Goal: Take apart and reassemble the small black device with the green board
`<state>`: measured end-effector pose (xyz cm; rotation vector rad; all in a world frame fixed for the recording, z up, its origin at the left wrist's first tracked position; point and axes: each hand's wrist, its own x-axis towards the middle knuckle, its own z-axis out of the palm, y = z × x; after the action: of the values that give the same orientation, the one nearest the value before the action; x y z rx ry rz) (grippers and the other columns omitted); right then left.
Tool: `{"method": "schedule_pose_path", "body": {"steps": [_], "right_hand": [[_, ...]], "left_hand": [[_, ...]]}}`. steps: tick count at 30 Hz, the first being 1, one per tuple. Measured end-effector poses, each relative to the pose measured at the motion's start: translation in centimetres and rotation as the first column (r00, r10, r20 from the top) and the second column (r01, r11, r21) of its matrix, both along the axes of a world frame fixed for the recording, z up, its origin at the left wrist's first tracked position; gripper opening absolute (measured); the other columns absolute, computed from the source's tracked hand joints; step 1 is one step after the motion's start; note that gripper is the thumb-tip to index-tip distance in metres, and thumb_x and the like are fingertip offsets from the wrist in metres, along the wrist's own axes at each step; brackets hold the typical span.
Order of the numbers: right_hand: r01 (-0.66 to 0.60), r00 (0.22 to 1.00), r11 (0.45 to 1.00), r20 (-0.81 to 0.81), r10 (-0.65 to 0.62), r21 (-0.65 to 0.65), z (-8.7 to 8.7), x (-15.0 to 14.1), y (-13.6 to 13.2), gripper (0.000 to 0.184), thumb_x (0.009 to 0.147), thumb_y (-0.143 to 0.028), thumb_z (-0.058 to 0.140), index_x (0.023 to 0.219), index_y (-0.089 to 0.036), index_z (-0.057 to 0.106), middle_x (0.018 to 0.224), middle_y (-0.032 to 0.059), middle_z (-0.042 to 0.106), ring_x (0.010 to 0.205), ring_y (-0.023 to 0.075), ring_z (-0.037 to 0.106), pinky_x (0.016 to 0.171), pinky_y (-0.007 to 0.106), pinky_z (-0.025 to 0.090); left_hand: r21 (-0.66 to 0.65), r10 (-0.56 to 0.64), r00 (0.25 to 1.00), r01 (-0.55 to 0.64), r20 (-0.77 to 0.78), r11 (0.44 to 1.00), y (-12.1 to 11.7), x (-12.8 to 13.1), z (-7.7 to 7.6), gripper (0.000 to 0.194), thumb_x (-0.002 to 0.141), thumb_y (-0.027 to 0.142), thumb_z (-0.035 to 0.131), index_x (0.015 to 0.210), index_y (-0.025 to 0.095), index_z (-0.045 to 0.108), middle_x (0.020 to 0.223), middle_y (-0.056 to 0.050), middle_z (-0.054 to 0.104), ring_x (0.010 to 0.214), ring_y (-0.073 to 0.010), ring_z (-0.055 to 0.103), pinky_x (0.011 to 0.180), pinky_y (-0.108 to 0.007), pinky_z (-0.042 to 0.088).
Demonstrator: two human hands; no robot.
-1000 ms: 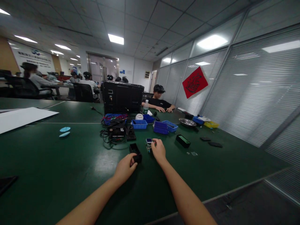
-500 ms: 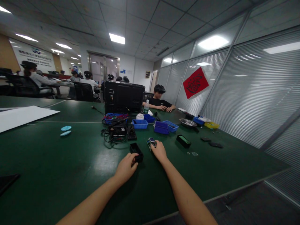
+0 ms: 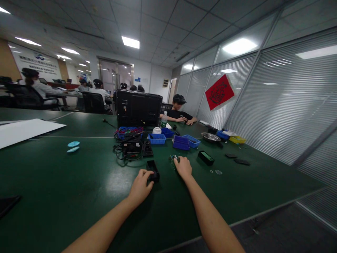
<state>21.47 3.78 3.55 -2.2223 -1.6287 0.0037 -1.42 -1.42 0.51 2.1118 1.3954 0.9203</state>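
My left hand [image 3: 140,187] grips the near end of a small open black box [image 3: 152,170] that rests on the green table [image 3: 65,186]. My right hand [image 3: 183,167] is closed on a small electronic module [image 3: 173,160] with a circuit board, tilted on edge just right of the box. Both forearms reach forward from the bottom of the view.
Behind the hands lie a black device with tangled cables [image 3: 131,148], blue bins [image 3: 156,138], a black case [image 3: 138,108], a black and green block [image 3: 206,157], a steel dish [image 3: 210,137] and a white sheet [image 3: 23,130]. A person [image 3: 178,113] sits across the table, others farther left.
My right hand has turned the module from lying flat with its screen up onto its edge. My left hand has slid a little further onto the black box.
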Motion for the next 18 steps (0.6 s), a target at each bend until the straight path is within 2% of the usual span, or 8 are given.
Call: {"method": "schedule_pose_path", "body": {"steps": [4, 7, 12, 15, 18], "right_hand": [[-0.03, 0.998, 0.999, 0.06, 0.029, 0.019, -0.3, -0.6, -0.2, 0.05, 0.079, -0.047, 0.044, 0.119, -0.017, 0.047, 0.112, 0.0127, 0.049, 0.104, 0.0247, 0.045, 0.08, 0.032, 0.039], [-0.043, 0.999, 0.999, 0.022, 0.042, 0.014, -0.7, -0.5, 0.1, 0.047, 0.078, -0.039, 0.048, 0.118, -0.015, 0.049, 0.111, 0.0133, 0.051, 0.102, 0.0232, 0.047, 0.083, 0.03, 0.037], [-0.042, 0.976, 0.999, -0.215, 0.042, 0.005, -1.0, 0.5, 1.0, 0.04, 0.082, -0.035, 0.039, 0.111, -0.014, 0.055, 0.105, 0.01, 0.06, 0.095, 0.0182, 0.055, 0.078, 0.023, 0.039], [-0.043, 0.971, 0.998, -0.238, 0.033, -0.037, -0.9, 1.1, 1.3, 0.038, 0.084, -0.034, 0.032, 0.104, -0.017, 0.059, 0.099, 0.0072, 0.064, 0.088, 0.0169, 0.059, 0.071, 0.022, 0.041], [-0.025, 0.977, 0.997, -0.214, 0.009, -0.076, -0.7, 1.5, 1.3, 0.039, 0.085, -0.035, 0.031, 0.096, -0.016, 0.063, 0.093, 0.0097, 0.065, 0.085, 0.0196, 0.06, 0.069, 0.025, 0.041]], "left_hand": [[-0.001, -0.004, 1.0, 0.004, 0.003, 1.0, -0.1, 0.0, -0.1, 0.034, 0.073, 0.021, 0.049, 0.106, 0.023, 0.054, 0.106, -0.004, 0.045, 0.095, -0.0183, 0.05, 0.088, -0.031, 0.038], [0.0, -0.004, 1.0, 0.004, 0.001, 1.0, -0.1, 0.0, -0.1, 0.035, 0.073, 0.022, 0.049, 0.107, 0.024, 0.053, 0.106, -0.004, 0.045, 0.094, -0.0184, 0.05, 0.087, -0.031, 0.039], [0.009, -0.005, 1.0, 0.005, -0.013, 1.0, 0.0, 0.0, -0.3, 0.035, 0.073, 0.023, 0.049, 0.108, 0.023, 0.052, 0.107, -0.004, 0.044, 0.093, -0.017, 0.051, 0.086, -0.029, 0.039], [0.022, -0.005, 1.0, 0.005, -0.021, 1.0, 0.0, 0.0, -0.3, 0.036, 0.073, 0.024, 0.049, 0.109, 0.022, 0.052, 0.106, -0.004, 0.046, 0.091, -0.0167, 0.051, 0.083, -0.028, 0.039], [0.009, -0.032, 0.999, 0.033, -0.042, 0.999, -0.1, 0.0, 0.0, 0.036, 0.073, 0.024, 0.048, 0.109, 0.023, 0.053, 0.095, -0.003, 0.051, 0.084, -0.0162, 0.052, 0.077, -0.028, 0.039]]}}
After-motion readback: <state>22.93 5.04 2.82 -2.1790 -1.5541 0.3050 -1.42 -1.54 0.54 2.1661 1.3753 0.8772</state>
